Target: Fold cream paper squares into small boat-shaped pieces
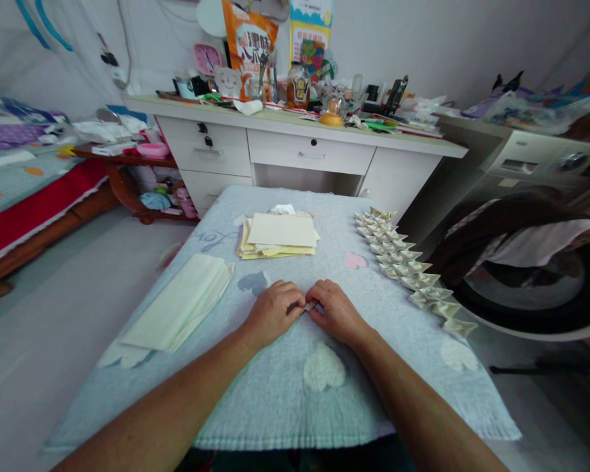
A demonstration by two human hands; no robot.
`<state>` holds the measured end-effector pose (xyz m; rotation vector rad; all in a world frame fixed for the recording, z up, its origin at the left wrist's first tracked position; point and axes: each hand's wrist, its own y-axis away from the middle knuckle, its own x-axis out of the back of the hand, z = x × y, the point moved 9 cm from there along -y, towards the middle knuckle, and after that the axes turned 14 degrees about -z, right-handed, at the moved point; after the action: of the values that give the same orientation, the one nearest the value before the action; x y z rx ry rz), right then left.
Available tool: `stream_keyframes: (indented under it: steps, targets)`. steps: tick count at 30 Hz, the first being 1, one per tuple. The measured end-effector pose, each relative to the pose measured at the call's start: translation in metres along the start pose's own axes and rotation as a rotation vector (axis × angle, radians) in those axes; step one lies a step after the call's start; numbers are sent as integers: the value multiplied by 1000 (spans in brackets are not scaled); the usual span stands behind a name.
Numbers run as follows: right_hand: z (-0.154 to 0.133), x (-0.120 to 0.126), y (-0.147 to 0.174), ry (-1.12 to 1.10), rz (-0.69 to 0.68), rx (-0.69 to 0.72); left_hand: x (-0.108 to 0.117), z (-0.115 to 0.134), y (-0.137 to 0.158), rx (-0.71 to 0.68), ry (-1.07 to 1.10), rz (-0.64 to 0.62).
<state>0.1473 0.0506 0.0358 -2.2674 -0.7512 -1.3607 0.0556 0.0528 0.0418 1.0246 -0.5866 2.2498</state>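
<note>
My left hand (278,309) and my right hand (335,309) meet low over the middle of the cloth-covered table. Both are closed, thumbs and fingertips pinching a small piece of folded paper (311,306). Most of that paper is hidden by my fingers. Beyond my hands lies a stack of cream and yellow paper sheets (282,231). Long pale folded sheets (179,305) rest to the left of my left arm. Several folded paper pieces with pointed ends (403,269) stand nested in a row along the table's right side.
Light blue cloth with heart patterns covers the table (270,400). A crumpled white tissue (282,209) sits behind the paper stack. Past the far edge stands a white desk (314,145) crowded with jars and bags. To the right is a washing machine (526,164), its door open; a bed (34,183) is at left.
</note>
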Motion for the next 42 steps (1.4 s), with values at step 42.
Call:
stream_keyframes:
  steps: [42]
  targets:
    - [6,2,5,-95,-44,21,-12,5,8,-52,-189,-80]
